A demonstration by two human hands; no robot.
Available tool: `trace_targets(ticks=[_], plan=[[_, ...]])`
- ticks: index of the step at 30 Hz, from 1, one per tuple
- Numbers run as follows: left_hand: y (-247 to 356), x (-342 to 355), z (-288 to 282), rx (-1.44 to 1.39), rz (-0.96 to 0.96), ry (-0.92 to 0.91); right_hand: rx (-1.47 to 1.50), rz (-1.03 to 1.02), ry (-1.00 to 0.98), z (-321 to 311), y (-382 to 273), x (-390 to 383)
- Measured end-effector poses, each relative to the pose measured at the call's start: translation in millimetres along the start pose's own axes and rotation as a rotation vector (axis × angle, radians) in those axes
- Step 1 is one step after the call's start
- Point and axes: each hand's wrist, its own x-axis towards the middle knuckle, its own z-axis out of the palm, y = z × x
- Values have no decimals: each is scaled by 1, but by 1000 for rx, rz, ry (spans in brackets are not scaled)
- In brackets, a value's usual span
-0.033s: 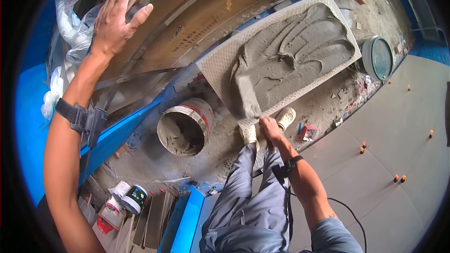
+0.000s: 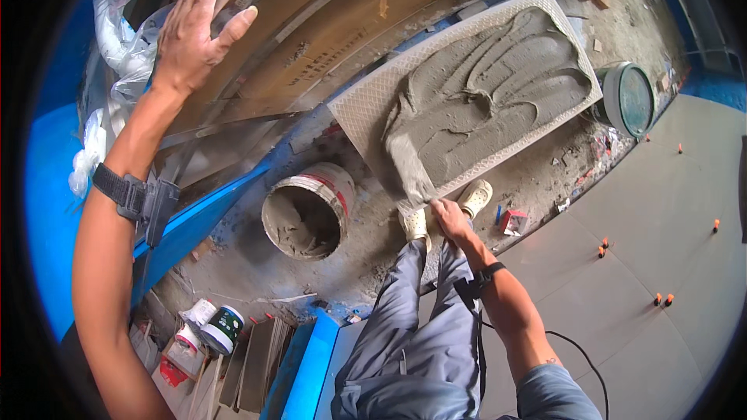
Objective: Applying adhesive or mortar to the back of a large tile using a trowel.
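A large tile (image 2: 350, 109) with a patterned back stands tilted above my feet, coated over much of its face with ridged grey mortar (image 2: 498, 85). My right hand (image 2: 450, 218) is closed on the handle of a trowel (image 2: 414, 173), whose blade lies against the mortar at the tile's lower left corner. My left hand (image 2: 194, 39) is raised at the upper left with its fingers apart and holds nothing, in front of brown boards. A bucket with mortar inside (image 2: 307, 214) stands left of my feet.
A green-lidded bucket (image 2: 626, 101) is at right, beside laid grey tiles (image 2: 646, 210) with orange levelling pieces. Small tubs (image 2: 222, 330), tile offcuts (image 2: 253, 365), blue panels (image 2: 311, 373) and white plastic bags (image 2: 117, 39) are at left. A red box (image 2: 513, 222) lies by my shoe.
My right hand and the trowel have shifted very slightly downward along the tile's lower corner. My left hand is practically unmoved.
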Motion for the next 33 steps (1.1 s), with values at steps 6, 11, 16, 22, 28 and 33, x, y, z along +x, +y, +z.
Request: trace_targets(ticks=[6,11,16,22,28,33], plan=[[2,4,5,-148,-23,-9,-1138,-388,167,-104,-11,52],[-16,-9,-1,13,6,-9,-702,-82,441,-99,-58,80],[-7,-5,-3,43,5,0,545,72,215,-13,-44,86],[11,2,-12,-16,-8,14,526,112,-22,40,-76,75],[12,3,-15,-32,-39,-34,-663,-285,-107,-50,-45,63],[10,2,-9,-65,-34,-21,-1124,-422,50,-93,-96,91]])
